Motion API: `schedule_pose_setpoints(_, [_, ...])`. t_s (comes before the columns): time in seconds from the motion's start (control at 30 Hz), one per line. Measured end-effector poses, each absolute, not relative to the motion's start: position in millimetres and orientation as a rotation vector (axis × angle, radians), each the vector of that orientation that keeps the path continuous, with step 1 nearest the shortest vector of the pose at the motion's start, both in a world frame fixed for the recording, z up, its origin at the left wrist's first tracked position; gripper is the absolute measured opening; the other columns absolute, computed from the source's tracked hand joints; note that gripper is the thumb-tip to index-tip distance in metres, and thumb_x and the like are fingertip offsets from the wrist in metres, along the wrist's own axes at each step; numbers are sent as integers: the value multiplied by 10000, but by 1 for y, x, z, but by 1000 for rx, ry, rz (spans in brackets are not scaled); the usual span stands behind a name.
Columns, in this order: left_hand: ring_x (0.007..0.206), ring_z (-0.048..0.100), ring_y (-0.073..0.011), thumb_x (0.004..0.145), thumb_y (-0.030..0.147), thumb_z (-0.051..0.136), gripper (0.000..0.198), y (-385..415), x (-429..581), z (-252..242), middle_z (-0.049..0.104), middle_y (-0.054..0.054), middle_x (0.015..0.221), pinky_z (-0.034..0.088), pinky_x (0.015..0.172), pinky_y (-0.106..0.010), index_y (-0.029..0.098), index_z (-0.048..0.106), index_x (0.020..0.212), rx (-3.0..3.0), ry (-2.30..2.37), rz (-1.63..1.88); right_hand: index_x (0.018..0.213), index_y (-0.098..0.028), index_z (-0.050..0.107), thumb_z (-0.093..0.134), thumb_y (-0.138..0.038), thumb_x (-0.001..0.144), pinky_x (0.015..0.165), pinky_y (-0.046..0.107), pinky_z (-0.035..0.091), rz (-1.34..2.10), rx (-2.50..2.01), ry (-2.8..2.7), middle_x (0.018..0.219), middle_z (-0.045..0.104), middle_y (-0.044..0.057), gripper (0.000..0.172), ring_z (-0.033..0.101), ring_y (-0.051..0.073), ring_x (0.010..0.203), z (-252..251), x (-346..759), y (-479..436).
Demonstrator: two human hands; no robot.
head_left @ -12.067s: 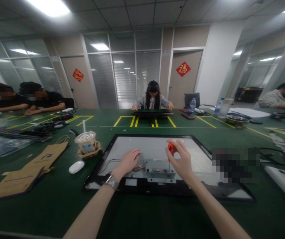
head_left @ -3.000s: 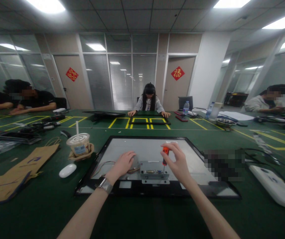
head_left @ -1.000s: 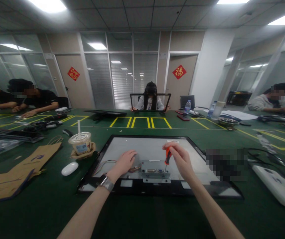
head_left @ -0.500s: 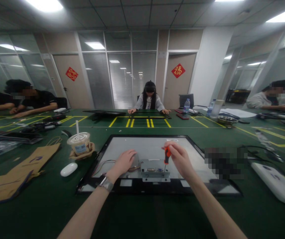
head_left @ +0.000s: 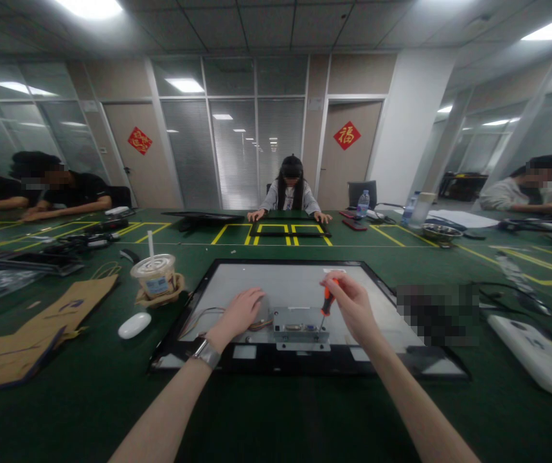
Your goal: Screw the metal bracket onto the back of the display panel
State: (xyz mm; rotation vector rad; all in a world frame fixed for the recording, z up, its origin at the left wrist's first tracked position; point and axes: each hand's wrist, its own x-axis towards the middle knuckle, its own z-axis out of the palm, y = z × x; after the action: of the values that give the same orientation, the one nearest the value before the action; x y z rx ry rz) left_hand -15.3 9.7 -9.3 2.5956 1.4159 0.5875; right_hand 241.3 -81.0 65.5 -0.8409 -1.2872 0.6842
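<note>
A flat display panel (head_left: 285,283) with a black frame lies on the green table, its grey back facing up. Near its front edge sits a metal bracket (head_left: 299,319) with connector ports. An orange and black screwdriver (head_left: 327,299) is gripped by the fingers of my right hand (head_left: 353,302), its shaft slanting down to the bracket's right end. Whether the tip sits in a screw is too small to tell. My left hand (head_left: 241,314) rests on the panel, fingers stretched out, left of the bracket. Thin cables (head_left: 203,316) run beside and under that hand.
On the left are a drink cup (head_left: 155,275) in a cardboard holder, a white mouse (head_left: 134,325) and a brown paper bag (head_left: 49,328). To the right lies a white device (head_left: 533,354) with cables. A co-worker (head_left: 290,190) sits opposite, hands on a dark frame.
My right hand and the screwdriver have shifted slightly right, and the screwdriver leans a little more. My left hand stays in place. The co-worker's dark frame opposite has tilted or lowered.
</note>
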Motion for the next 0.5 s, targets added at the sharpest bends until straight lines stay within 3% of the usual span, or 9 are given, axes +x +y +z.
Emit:
schedule_pose_setpoints(0.13, [1254, 492, -208, 927, 212, 378, 377, 8, -14, -6, 538, -91, 1362, 347, 1097, -382, 162, 565, 1251, 2593, 1425, 570, 987, -224, 652, 579, -413, 869, 696, 329, 468, 699, -819, -1315, 786, 632, 19, 234, 580, 185, 752, 65, 245, -80])
schedule_pose_setpoints(0.33, [1261, 483, -206, 922, 205, 386, 381, 8, -14, -6, 531, -97, 1367, 336, 1103, -378, 157, 558, 1260, 2588, 1414, 567, 913, -241, 679, 523, -378, 905, 816, 349, 455, 615, -815, -1406, 894, 650, 33, 208, 594, 201, 877, 66, 247, -81])
schedule_pose_setpoints(0.5, [1259, 486, -205, 926, 212, 379, 380, 12, -16, -10, 530, -99, 1367, 343, 1099, -389, 162, 561, 1256, 2597, 1398, 577, 1068, -258, 661, 555, -354, 883, 740, 355, 493, 732, -786, -1505, 940, 660, 41, 233, 619, 210, 849, 67, 242, -84])
